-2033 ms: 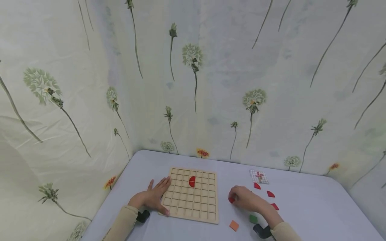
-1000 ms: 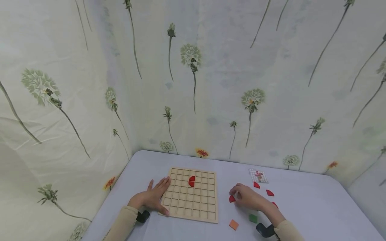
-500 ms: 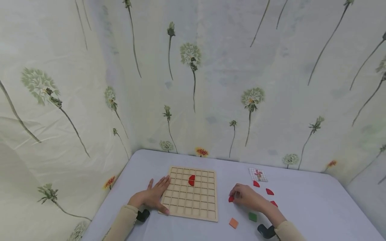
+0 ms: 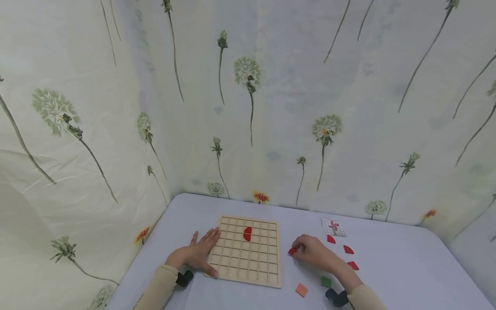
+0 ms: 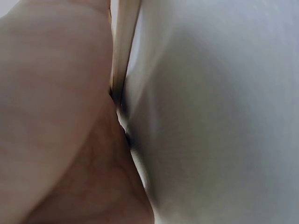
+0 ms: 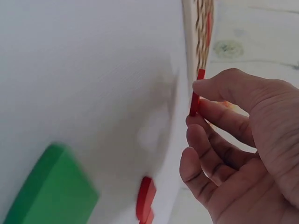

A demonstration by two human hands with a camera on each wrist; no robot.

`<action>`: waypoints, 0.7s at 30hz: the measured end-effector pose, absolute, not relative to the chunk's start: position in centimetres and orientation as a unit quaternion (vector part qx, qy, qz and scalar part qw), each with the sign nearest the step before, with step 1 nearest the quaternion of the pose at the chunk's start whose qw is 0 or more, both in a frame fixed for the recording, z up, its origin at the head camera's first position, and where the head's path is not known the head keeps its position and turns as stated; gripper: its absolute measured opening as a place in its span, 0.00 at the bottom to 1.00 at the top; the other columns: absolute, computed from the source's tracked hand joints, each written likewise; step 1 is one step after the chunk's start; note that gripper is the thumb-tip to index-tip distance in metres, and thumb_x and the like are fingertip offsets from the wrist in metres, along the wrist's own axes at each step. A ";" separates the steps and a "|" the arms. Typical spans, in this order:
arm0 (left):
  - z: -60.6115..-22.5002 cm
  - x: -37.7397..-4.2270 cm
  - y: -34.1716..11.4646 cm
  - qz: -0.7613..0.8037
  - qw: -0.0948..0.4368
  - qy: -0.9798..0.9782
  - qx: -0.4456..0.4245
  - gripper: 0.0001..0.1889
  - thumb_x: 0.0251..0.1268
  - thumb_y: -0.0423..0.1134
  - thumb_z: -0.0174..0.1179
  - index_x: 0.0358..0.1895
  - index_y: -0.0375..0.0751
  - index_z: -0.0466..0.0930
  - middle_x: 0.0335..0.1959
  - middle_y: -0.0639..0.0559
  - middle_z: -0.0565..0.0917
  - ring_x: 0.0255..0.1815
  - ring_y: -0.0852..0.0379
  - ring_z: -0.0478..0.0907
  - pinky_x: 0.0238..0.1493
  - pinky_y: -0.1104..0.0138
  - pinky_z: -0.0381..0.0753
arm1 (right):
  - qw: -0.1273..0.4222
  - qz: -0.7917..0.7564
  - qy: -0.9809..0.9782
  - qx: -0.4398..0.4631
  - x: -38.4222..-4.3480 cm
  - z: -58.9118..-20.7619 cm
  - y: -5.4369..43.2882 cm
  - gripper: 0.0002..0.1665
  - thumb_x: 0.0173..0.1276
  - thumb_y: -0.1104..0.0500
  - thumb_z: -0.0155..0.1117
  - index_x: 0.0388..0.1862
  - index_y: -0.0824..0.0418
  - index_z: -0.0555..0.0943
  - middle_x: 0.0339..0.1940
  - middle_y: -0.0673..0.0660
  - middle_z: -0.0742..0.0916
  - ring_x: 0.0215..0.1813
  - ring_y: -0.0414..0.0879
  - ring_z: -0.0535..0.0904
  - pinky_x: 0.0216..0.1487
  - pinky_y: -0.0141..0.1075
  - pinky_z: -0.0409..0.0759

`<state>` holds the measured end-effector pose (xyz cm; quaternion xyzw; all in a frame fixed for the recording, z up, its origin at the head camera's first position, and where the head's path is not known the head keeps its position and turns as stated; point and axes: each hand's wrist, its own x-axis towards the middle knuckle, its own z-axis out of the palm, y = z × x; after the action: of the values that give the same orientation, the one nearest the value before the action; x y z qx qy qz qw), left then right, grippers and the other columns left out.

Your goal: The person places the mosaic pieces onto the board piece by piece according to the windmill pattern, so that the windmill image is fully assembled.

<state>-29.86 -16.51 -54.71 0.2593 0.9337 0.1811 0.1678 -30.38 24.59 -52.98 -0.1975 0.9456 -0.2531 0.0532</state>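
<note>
My right hand pinches a red quarter-circle tile between thumb and fingertips, just right of the wooden grid board. In the right wrist view the tile is seen edge-on, above the table. My left hand rests with spread fingers along the board's left edge, the thumb at its lower left corner. Two red quarter-circle tiles, an upper one and a lower one, lie in adjoining cells of the board. Palm skin and a strip of the board's edge fill part of the left wrist view.
Right of the board lie an orange square tile, a green square tile and loose red tiles. A small grid card with a red figure lies behind them. Flowered cloth hangs at the table's back and left.
My right hand has shifted slightly left, towards the board, and the red tile has turned between its fingers. My left hand stays on the board's edge.
</note>
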 end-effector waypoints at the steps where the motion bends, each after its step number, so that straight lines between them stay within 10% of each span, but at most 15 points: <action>1: -54.7 -29.9 -16.5 0.180 0.168 0.934 0.260 0.70 0.39 0.69 0.70 0.78 0.40 0.33 0.80 0.44 0.35 0.80 0.44 0.32 0.71 0.36 0.25 | 0.051 -0.255 0.945 -0.199 -30.4 -52.8 24.3 0.09 0.59 0.58 0.71 0.39 0.52 0.84 0.33 0.44 0.81 0.36 0.41 0.73 0.34 0.28 0.75; 21: -54.7 -29.8 -16.7 0.179 0.170 0.932 0.264 0.70 0.40 0.70 0.69 0.78 0.40 0.32 0.80 0.45 0.34 0.80 0.44 0.31 0.71 0.36 0.25 | 0.020 -0.281 0.925 -0.253 -32.9 -51.9 16.5 0.08 0.64 0.57 0.68 0.41 0.55 0.84 0.38 0.47 0.83 0.36 0.38 0.74 0.34 0.30 0.75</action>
<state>-29.77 -16.72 -54.65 0.2641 0.9324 0.1788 0.1702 -32.87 16.49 -51.94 -0.2532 0.9255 -0.2810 0.0203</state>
